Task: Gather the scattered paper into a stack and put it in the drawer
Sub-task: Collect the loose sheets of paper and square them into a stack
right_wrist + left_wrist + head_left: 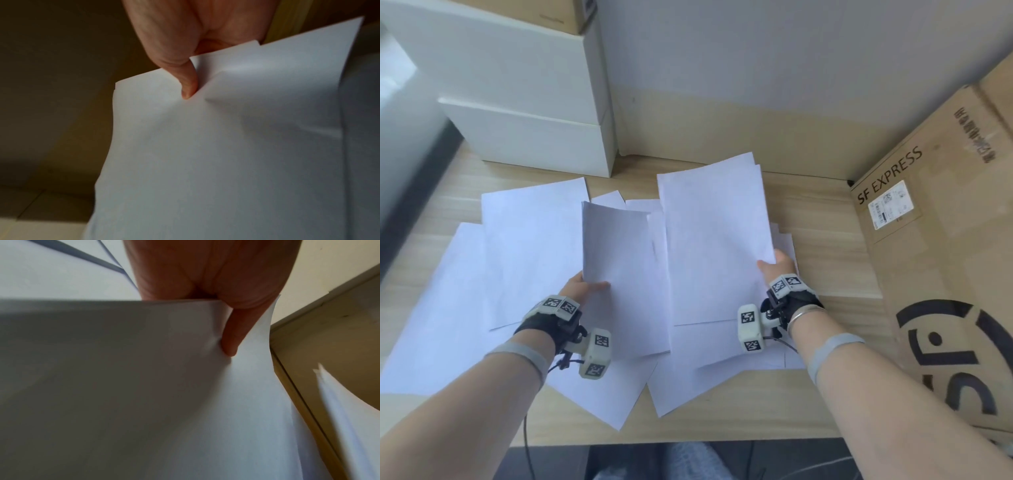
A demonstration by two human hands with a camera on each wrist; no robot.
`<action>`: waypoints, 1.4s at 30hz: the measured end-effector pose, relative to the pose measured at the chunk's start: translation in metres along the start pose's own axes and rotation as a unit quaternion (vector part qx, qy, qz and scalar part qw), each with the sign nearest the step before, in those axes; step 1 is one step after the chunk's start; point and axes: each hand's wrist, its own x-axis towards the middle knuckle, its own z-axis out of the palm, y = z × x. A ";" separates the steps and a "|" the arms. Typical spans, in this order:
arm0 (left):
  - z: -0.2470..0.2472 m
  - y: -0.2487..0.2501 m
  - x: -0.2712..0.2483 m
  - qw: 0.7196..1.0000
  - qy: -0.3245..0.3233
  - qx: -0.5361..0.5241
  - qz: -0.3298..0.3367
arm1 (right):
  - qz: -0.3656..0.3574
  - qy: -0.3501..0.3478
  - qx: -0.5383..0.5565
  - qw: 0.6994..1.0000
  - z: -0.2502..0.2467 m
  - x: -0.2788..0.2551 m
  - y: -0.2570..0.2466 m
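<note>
Head view: left hand pinches paper (curled) — right hand likewise.

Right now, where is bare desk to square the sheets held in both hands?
Bare desk runs between the scattered paper and the SF Express box; another strip lies along the front edge. The middle is crowded: left hand and right hand each grip sheets.

Loose sheets lie overlapping across the middle of the table. A drawer unit stands at the far left with a small carton on top. A large cardboard box stands on the right.
</note>
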 end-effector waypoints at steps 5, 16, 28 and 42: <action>-0.001 -0.002 0.002 1.000 -0.004 0.009 -0.003 | 0.018 -0.111 -0.091 0.989 0.041 -0.014 -0.014; 0.003 0.002 0.000 1.000 -0.006 0.029 0.008 | -0.009 -0.256 -0.241 0.936 0.100 -0.031 -0.030; 0.001 0.011 0.004 0.999 -0.012 0.022 0.039 | 0.061 -0.070 -0.253 0.963 0.045 0.007 -0.009; 0.013 0.012 0.009 0.999 -0.036 -0.005 0.038 | 0.229 0.005 -0.190 0.955 -0.001 0.022 0.042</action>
